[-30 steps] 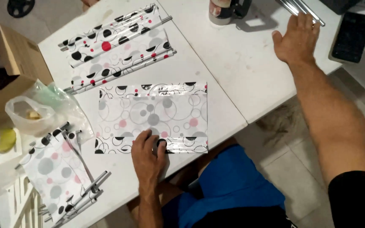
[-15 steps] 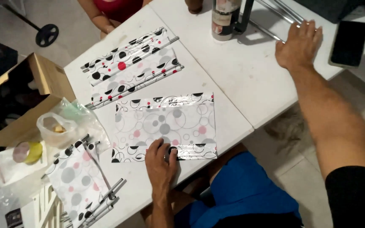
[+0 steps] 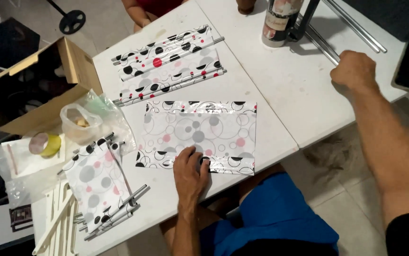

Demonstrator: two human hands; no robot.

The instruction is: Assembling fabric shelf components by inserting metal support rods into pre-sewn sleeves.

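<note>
- The white counter (image 3: 270, 95) carried the whole job, and most of it was taken up by patterned work in different stages.
- A cardboard box (image 3: 34, 90) stood open at the counter's far left corner, its inside too dark to read.
- The flat patterned sheet (image 3: 204, 130), white with grey, black and pink circles, lay spread out near the front edge with no rods on it, so by my reading this piece had only been laid out and was waiting to be fitted.
- Two finished-looking panels (image 3: 171, 64) lay beyond it, each stretched between thin metal rods, side by side and touching.
- Another panel with rods (image 3: 100, 182) lay at the front left, tilted, with a bundle of loose rods just beside its lower end (so roughly three pieces looked made up and one was left).
- A clear plastic bag (image 3: 86, 118) of small parts sat between the box and the sheet.
- The right hand (image 3: 353, 71) rested well apart on the far side of the counter, fingers curled together into a loose fist beside long metal bars, holding nothing I could make out.
- The left hand (image 3: 190, 170) pressed flat on the sheet's front edge, fingers slightly apart, pinning it down.
- A roll of tape (image 3: 43, 144) lay on paper at the left.
</note>
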